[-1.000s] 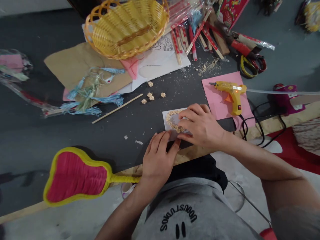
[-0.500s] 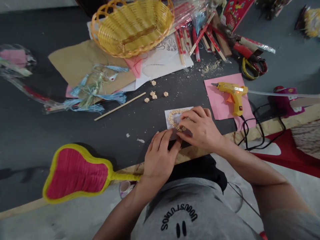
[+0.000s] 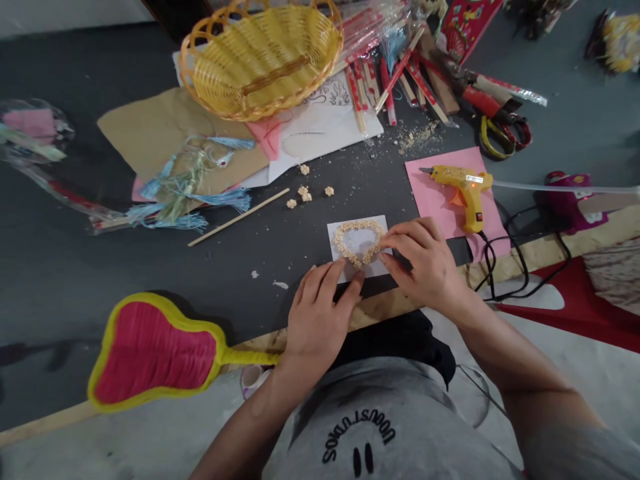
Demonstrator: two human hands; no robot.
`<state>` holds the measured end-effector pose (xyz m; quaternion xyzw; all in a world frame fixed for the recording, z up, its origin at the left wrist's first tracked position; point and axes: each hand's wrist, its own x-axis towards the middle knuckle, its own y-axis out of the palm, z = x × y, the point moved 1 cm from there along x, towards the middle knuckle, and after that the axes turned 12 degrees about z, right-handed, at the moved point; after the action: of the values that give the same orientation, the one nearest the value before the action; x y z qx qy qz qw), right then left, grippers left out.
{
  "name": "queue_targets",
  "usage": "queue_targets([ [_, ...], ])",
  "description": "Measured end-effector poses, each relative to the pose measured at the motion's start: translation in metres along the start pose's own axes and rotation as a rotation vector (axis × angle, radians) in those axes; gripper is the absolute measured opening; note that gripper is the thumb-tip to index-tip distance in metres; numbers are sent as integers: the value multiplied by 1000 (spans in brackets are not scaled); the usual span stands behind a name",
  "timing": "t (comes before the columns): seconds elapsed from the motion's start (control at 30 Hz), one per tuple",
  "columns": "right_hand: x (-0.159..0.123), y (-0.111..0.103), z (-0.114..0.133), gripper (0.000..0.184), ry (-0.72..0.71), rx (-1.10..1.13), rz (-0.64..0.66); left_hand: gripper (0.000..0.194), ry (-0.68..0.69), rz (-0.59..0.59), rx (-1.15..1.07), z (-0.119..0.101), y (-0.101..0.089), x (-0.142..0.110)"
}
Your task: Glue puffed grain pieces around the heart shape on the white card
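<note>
A heart outline of small pale flower-shaped pieces (image 3: 345,249) lies on a white paper square (image 3: 336,233) near the table's front edge. My left hand (image 3: 320,303) rests at the paper's lower left corner, fingers apart, the fingertips close to the heart's point. At the heart's right side is my right hand (image 3: 425,260), thumb and fingers apart, the fingertips touching the pieces or just beside them. Several loose flower pieces (image 3: 304,193) lie further back on the table, by a thin wooden stick (image 3: 240,217).
A yellow glue gun (image 3: 465,190) with its black cable lies on pink paper (image 3: 417,193) at right. Behind are a yellow basket (image 3: 265,60), blue tassels (image 3: 225,200), wrapped chopsticks (image 3: 395,73) and scissors (image 3: 500,137). A pink-and-yellow fan (image 3: 157,353) overhangs the front edge.
My right hand has moved right, off the middle of the heart, so the whole outline shows. My left hand stays almost in place.
</note>
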<state>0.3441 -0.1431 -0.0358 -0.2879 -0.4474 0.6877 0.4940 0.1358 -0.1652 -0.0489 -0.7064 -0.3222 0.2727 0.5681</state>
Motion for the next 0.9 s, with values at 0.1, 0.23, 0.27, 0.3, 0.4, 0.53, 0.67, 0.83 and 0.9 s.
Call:
queue_targets([
  [0.1, -15, 6, 3, 14, 3, 64, -46, 27, 2, 5, 0, 1, 1, 0],
  [0.23, -29, 23, 9, 12, -10, 68, -74, 29, 8, -2, 2, 2, 3, -1],
  [0.27, -30, 26, 10, 12, -8, 61, -81, 30, 9, 2, -4, 2, 3, -1],
  [0.3, -31, 29, 10, 11, -8, 55, -86, 30, 9, 4, -12, 2, 4, -2],
  [0.4, -32, 33, 8, 11, -11, 52, -86, 26, -4, -2, -55, 3, 5, -2],
  [0.53, -31, 31, 8, 12, -10, 46, -91, 28, -18, -7, -101, 5, 7, -1],
  [0.67, -26, 26, 16, 14, 24, -8, -97, 37, 6, 10, -94, 7, 6, -1],
  [0.83, -10, 28, 25, 14, 30, -101, -79, 42, -9, 45, -85, 6, 5, -1],
  [0.9, -5, 31, 26, 13, 26, -109, -63, 43, -9, 40, -87, 6, 5, -1],
])
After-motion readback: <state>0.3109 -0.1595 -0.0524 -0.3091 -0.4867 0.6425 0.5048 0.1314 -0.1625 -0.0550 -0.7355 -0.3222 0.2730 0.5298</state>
